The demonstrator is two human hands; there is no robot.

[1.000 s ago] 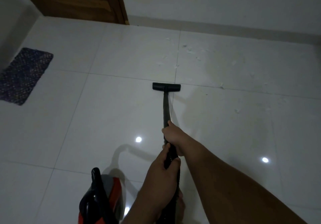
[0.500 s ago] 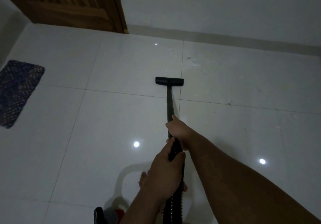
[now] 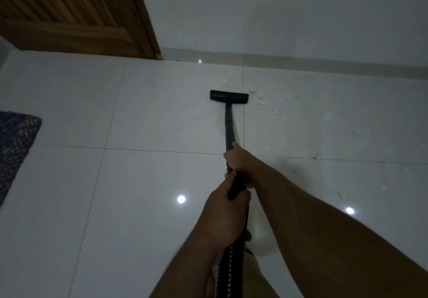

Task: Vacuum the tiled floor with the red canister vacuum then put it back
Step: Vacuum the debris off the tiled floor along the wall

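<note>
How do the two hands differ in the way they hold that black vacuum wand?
The right hand grips the black vacuum wand farther forward, on the rigid tube; the left hand sits nearer the body, where the ribbed hose begins. Both are closed around it.
</note>
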